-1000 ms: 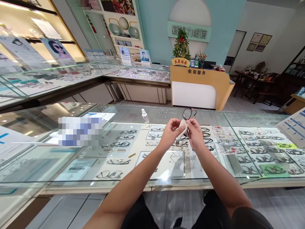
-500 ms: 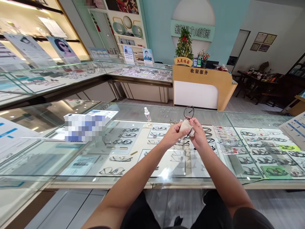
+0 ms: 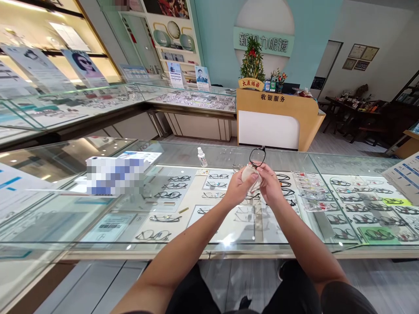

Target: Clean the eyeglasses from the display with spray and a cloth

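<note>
Dark-rimmed eyeglasses (image 3: pixel 257 157) stick up above my two hands, one round lens facing me; their other half is hidden by a cloth and fingers. My left hand (image 3: pixel 240 185) is closed on the pale beige cloth (image 3: pixel 252 175), thumb on top, pressed against the lower part of the glasses. My right hand (image 3: pixel 269 185) grips the glasses from the right side, fingers bent behind the frame. Both hands are over the glass-topped display case. Left of them, on the glass, a small white bottle (image 3: pixel 202 157) stands upright.
Rows of spectacle frames (image 3: pixel 170 195) lie inside the glass display case (image 3: pixel 176 247). A white printed stand (image 3: pixel 114 174) is on the left of the top, another sign (image 3: pixel 404 179) at the right edge. A wooden counter (image 3: pixel 278 101) stands beyond the aisle.
The glasses have tilted and shifted slightly left and down, showing the lens more turned. My left hand and the cloth have moved a little left.
</note>
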`<state>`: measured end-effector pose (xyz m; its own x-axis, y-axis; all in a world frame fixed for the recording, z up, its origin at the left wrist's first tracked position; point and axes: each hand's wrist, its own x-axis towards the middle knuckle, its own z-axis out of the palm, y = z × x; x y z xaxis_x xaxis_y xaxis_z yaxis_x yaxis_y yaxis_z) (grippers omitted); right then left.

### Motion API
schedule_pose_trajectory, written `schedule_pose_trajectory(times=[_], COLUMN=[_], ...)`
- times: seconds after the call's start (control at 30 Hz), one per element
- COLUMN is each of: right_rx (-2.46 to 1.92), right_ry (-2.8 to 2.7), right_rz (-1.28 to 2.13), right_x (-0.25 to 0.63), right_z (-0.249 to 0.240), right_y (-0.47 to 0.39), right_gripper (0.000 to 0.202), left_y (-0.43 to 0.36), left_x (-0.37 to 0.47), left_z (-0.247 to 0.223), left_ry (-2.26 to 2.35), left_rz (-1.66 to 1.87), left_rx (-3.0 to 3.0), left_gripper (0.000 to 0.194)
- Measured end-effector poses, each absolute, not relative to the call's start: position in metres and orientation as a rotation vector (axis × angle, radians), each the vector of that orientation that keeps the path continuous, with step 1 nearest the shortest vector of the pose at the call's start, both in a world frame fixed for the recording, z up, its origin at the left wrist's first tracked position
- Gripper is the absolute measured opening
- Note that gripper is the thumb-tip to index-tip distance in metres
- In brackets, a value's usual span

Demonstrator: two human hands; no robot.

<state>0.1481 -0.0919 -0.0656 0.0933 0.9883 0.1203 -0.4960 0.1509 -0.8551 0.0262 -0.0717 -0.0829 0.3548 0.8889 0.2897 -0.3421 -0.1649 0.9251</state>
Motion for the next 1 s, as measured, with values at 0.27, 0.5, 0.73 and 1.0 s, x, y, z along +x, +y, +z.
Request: schedule_pose_trajectory(times=[0.27,0.5,0.73,1.0], right_rx=[-0.72,-0.693,-0.707,-0.686], right_ry=[-0.811,-0.822,-0.884,-0.913], right_rz=[1.295,1.35,1.354,1.343], right_x=[0.157,0.164,0.165,0.164], right_z=[-0.064,-0.063,-0.062,-0.064], right_y=[-0.088,-0.085,-0.086,-0.088], right_gripper=[0.03,0.04,0.046,0.048], left_y=[-0.063,-0.061,-0.057,-0.057], left_x=[0.02,0.012,0.007,0.006], left_z=[-0.078,-0.071,-0.075,-0.072], left_ry=[0.547,0.468,0.537,0.503], left_rz=[1.142,0.942,0.95,0.921], left_rx=[1.413,1.408,1.433,1.349], left_gripper=[0.072,0.063,0.066,0.056])
